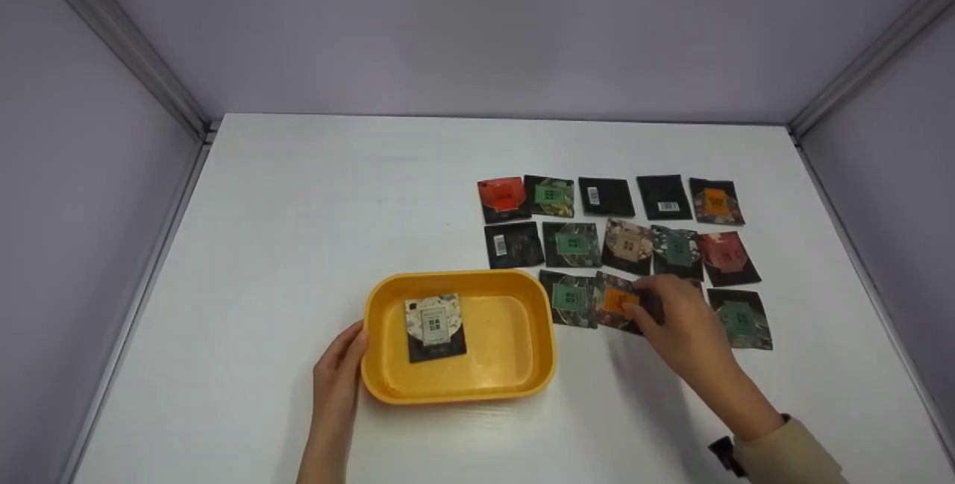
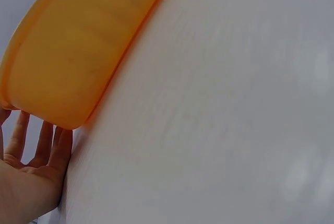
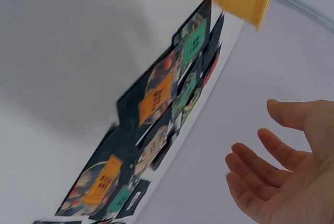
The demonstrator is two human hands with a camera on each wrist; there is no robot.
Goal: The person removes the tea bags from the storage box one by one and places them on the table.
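Observation:
My left hand (image 1: 339, 372) is at the left end of a yellow tray (image 1: 373, 387), its fingers (image 2: 44, 140) fairly straight against the outer wall in the left wrist view. Inside the tray lies one square sachet (image 1: 435, 327) with a pale floral print and black lower edge. Over the front row of sachets on the right hovers my right hand (image 1: 686, 324), thumb and fingers spread at an orange-labelled sachet (image 1: 615, 300). The right wrist view shows the fingers apart with nothing between them. Another sachet is mostly hidden under this hand.
Several flat square sachets lie in three rows to the tray's right: red (image 1: 501, 197), green-labelled (image 1: 571, 244), black-backed with barcodes (image 1: 662, 197). A green-labelled sachet (image 1: 740, 318) ends the front row. Pale partition walls (image 1: 477, 36) border the white table (image 1: 298, 193).

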